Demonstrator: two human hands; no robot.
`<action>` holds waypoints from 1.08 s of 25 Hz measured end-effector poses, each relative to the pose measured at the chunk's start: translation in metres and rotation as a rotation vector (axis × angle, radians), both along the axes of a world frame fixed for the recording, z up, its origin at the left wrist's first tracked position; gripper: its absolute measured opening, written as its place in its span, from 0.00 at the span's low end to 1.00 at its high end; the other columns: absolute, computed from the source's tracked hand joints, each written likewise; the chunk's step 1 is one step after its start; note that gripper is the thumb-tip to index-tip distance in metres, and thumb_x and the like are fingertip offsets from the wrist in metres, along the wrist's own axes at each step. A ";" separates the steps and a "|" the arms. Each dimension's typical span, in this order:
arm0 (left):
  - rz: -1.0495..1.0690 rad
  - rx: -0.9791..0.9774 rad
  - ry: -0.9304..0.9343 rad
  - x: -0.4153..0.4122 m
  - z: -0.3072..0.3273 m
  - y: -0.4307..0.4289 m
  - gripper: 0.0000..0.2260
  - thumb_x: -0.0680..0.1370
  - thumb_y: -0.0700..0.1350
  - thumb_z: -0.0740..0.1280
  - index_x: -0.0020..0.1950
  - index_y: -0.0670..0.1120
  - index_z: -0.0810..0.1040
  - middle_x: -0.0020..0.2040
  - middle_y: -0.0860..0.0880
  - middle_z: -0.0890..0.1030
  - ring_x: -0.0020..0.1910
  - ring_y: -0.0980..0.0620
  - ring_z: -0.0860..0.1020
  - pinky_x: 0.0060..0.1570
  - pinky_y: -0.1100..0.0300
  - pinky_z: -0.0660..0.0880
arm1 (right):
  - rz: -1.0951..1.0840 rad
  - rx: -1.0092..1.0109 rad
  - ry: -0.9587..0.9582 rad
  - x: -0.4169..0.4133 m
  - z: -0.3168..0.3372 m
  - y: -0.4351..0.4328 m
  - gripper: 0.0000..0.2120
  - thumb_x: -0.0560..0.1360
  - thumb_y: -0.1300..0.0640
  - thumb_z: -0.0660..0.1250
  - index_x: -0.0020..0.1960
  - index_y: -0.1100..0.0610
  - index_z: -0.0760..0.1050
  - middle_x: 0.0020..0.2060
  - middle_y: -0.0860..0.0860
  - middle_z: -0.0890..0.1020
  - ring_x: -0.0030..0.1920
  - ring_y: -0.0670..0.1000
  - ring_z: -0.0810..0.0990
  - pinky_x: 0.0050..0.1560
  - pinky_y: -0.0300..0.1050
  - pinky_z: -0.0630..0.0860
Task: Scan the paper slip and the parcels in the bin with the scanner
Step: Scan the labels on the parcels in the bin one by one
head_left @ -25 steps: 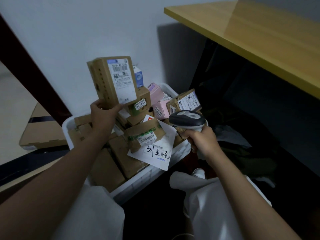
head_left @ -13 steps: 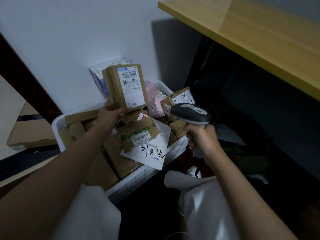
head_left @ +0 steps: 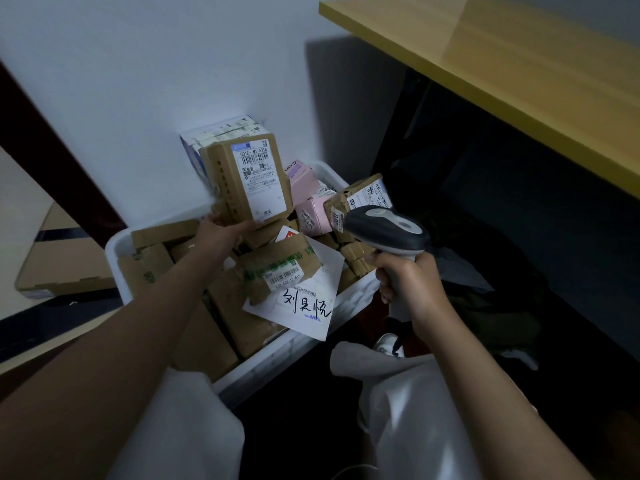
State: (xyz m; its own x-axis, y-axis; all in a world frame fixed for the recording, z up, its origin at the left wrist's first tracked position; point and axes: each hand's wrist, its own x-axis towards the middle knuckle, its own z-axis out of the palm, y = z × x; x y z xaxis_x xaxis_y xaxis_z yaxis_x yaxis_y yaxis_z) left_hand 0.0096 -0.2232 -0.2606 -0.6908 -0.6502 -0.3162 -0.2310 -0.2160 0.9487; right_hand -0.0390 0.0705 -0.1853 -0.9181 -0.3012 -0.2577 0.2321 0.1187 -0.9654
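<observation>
Both forearms are seen bare, with no sleeves, watch or rings to be made out. The legs are covered by loose white trousers (head_left: 408, 410), creased at the knees. The hands are ungloved.

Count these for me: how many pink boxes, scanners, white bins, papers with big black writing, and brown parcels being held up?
Pink boxes: 2
Scanner: 1
White bin: 1
Paper slip with big black writing: 1
Held-up brown parcel: 1
Total: 6
</observation>
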 end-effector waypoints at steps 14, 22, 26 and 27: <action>-0.187 -0.055 -0.019 0.000 -0.015 0.001 0.29 0.66 0.37 0.78 0.66 0.40 0.76 0.60 0.45 0.82 0.57 0.49 0.82 0.53 0.59 0.80 | 0.004 -0.014 0.069 0.000 0.003 0.000 0.08 0.74 0.67 0.69 0.37 0.65 0.74 0.26 0.57 0.67 0.22 0.51 0.64 0.26 0.44 0.62; -0.184 -0.067 -0.014 0.002 -0.010 0.006 0.27 0.67 0.35 0.77 0.65 0.41 0.77 0.56 0.47 0.83 0.51 0.56 0.81 0.47 0.66 0.80 | -0.014 0.018 0.057 -0.003 -0.001 0.000 0.13 0.73 0.64 0.70 0.33 0.63 0.70 0.25 0.57 0.67 0.23 0.52 0.64 0.26 0.44 0.64; -0.181 -0.063 -0.028 0.002 -0.005 0.009 0.24 0.68 0.35 0.76 0.63 0.43 0.77 0.52 0.50 0.82 0.47 0.59 0.80 0.49 0.64 0.78 | -0.021 0.020 0.049 -0.004 -0.001 -0.002 0.11 0.73 0.65 0.70 0.34 0.63 0.71 0.26 0.57 0.67 0.23 0.52 0.64 0.27 0.45 0.62; -0.171 -0.054 -0.028 0.002 -0.004 0.010 0.23 0.69 0.34 0.76 0.62 0.44 0.76 0.50 0.51 0.82 0.46 0.60 0.79 0.46 0.65 0.77 | -0.024 0.017 0.048 -0.004 -0.001 -0.002 0.10 0.73 0.65 0.70 0.35 0.63 0.72 0.26 0.57 0.67 0.23 0.52 0.64 0.27 0.45 0.62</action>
State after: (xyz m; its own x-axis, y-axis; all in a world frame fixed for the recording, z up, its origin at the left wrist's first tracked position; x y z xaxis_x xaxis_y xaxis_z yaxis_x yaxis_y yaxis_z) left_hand 0.0118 -0.2134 -0.2650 -0.7842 -0.5404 -0.3048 -0.2865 -0.1204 0.9505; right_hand -0.0429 0.0687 -0.1863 -0.9365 -0.2746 -0.2183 0.1889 0.1296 -0.9734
